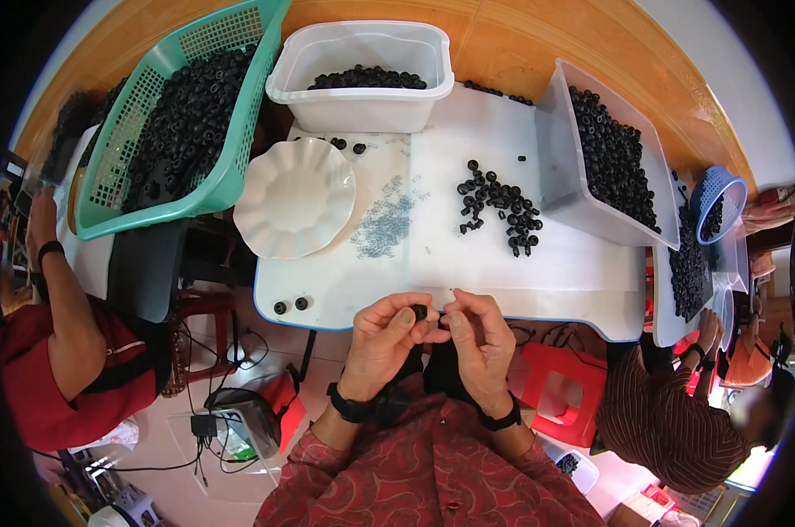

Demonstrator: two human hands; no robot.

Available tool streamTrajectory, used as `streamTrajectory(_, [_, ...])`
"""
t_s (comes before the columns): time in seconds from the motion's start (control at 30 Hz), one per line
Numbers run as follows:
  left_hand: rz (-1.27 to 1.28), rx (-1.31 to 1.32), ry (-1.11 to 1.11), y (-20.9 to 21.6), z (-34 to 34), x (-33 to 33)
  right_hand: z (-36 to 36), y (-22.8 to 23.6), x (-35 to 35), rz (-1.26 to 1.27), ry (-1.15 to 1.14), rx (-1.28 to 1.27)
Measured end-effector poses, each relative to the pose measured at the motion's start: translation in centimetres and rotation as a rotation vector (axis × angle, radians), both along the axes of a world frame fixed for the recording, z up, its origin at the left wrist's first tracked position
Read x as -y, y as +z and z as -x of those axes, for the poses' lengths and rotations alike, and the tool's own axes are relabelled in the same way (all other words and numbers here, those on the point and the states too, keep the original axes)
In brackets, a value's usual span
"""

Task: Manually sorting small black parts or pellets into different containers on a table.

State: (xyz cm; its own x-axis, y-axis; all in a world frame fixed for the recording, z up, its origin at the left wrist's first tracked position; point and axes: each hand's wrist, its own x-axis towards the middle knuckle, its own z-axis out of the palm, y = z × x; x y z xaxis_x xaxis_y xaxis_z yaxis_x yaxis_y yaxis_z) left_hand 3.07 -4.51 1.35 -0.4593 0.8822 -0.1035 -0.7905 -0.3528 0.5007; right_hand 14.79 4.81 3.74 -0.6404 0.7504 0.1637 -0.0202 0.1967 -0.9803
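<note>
At the table's near edge, my left hand pinches a small black ring-shaped part between thumb and fingers. Close beside it is my right hand, its thumb and fingertips pressed together; whatever they hold is too small to make out. Ahead on the white table lies a loose heap of black round parts. Left of that heap, tiny thin greyish pieces are scattered. Two black parts sit near the front left corner. A white scalloped plate rests at the left edge.
A white tub stands at the back, a translucent bin at the right and a green basket at the left, all containing black parts. People sit on both sides. A red stool and cables are below.
</note>
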Motion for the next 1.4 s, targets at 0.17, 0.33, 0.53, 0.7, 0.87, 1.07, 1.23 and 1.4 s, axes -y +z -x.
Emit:
streamTrajectory(0.17, [0.009, -0.02, -0.041, -0.5, 0.1, 0.4, 0.3, 0.7, 0.2, -0.076, 0.076, 0.014])
streamTrajectory(0.33, [-0.048, -0.033, 0.009, 0.5, -0.2, -0.1, 1.6, 1.6, 1.2, -0.165, 0.1, 0.066])
streamTrajectory(0.53, [-0.054, -0.037, 0.033, 0.1, -0.3, 0.0, 2.1, 1.7, 1.4, -0.225, 0.092, 0.096])
streamTrajectory(0.7, [-0.057, -0.049, 0.043, 0.1, -0.3, 0.0, 2.2, 1.8, 1.6, -0.224, 0.087, 0.104])
streamTrajectory(0.87, [-0.015, -0.203, 0.061, 0.1, -0.2, 0.2, 2.6, 1.5, 2.0, -0.028, 0.054, 0.075])
streamTrajectory(1.07, [-0.019, -0.199, 0.085, 0.0, -0.6, 0.0, 2.7, 1.2, 2.1, 0.075, 0.029, 0.038])
streamTrajectory(1.23, [0.021, -0.193, 0.093, 0.5, -0.5, -0.1, 2.8, 1.3, 2.0, 0.087, 0.025, 0.033])
streamTrajectory(1.4, [0.075, -0.215, 0.124, 0.6, -1.1, -0.4, 2.8, 1.2, 2.0, 0.135, 0.002, 0.043])
